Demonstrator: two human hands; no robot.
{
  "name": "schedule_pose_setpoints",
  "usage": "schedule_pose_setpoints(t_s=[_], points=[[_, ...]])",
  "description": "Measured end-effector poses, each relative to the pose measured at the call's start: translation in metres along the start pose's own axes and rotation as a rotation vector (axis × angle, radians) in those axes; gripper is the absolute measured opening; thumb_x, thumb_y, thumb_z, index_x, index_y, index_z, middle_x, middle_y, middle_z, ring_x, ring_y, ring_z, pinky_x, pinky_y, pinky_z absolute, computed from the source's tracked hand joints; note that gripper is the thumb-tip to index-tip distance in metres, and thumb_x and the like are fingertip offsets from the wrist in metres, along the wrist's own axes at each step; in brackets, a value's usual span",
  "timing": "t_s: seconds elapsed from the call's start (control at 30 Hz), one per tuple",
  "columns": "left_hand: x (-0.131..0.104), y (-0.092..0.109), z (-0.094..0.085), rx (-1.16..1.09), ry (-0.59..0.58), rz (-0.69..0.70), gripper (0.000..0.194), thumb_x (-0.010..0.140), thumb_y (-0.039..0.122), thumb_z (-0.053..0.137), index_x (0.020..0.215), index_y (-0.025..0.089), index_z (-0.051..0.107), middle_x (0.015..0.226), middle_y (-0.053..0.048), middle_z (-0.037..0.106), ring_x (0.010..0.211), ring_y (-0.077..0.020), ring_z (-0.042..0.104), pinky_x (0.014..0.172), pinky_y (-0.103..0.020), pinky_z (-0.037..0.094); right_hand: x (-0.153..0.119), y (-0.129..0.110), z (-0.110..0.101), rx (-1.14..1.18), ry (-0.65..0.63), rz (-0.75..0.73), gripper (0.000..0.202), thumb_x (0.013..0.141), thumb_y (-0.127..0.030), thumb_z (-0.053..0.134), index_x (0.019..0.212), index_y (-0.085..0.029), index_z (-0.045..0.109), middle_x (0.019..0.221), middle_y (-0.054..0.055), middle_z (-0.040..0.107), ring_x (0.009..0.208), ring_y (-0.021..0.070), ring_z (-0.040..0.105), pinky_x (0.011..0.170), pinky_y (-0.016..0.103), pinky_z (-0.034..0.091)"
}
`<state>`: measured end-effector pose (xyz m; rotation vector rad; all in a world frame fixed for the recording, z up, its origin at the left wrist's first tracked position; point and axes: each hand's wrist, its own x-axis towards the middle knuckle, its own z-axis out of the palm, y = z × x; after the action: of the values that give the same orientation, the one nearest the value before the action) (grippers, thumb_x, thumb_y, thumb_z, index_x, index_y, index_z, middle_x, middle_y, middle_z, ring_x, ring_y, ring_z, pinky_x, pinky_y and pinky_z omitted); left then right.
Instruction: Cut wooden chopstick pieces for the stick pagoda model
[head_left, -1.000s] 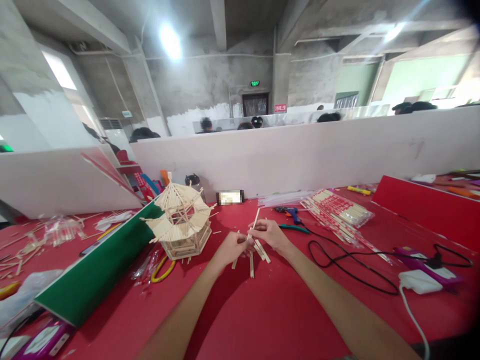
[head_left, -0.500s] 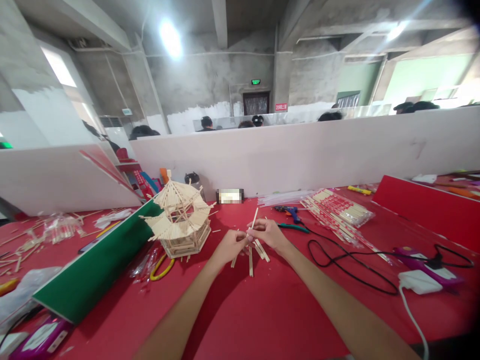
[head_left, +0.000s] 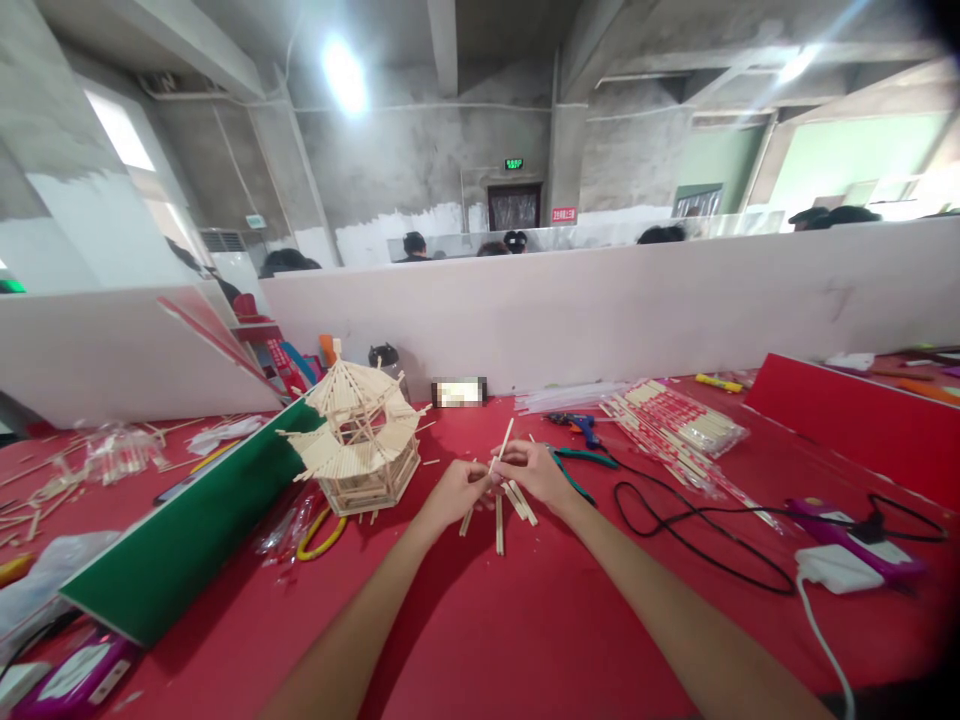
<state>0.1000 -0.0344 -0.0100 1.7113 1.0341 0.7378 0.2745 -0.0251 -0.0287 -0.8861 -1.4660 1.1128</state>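
A white partition [head_left: 600,300] lines the red tabletop's [head_left: 540,640] far edge; beyond, grey wall [head_left: 397,150], dark door [head_left: 514,208], bright lamp [head_left: 345,75]

On the red table [head_left: 510,640], the pale wooden-stick pavilion model [head_left: 375,445] has a long green board [head_left: 195,530] at left, loose pale wooden sticks [head_left: 499,535] and, farther off, a blue glue gun [head_left: 583,428] at right, and a long white partition [head_left: 540,320] behind.

Phone [head_left: 460,392] before the partition [head_left: 570,315]; marker [head_left: 718,382] near the red board [head_left: 862,425], power strip [head_left: 892,552] in front of it; green board [head_left: 187,530] at left; beyond the partition, heads [head_left: 660,235], a door [head_left: 514,207], a green sign [head_left: 514,164]
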Motion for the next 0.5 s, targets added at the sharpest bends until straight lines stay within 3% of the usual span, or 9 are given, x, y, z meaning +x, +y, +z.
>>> schedule_pose_setpoints(t_s=[0.5], points=[[0.0027, -0.0068, 0.0001, -0.004, -0.006, 0.037, 0.044, 0.080, 0.053, 0.061, 0.083, 0.010, 0.070, 0.075, -0.008, 0.071, 0.050, -0.0135, 0.064, 0.047, -0.021, 0.044, 0.0009, -0.0050, -0.0036, -0.034, -0.052, -0.039, 0.031, 0.072, -0.036, 0.072, 0.092, -0.015, 0.065, 0.076, 0.005, 0.071, 0.073, 0.0196, 0.068, 0.070, 0.031, 0.054]])
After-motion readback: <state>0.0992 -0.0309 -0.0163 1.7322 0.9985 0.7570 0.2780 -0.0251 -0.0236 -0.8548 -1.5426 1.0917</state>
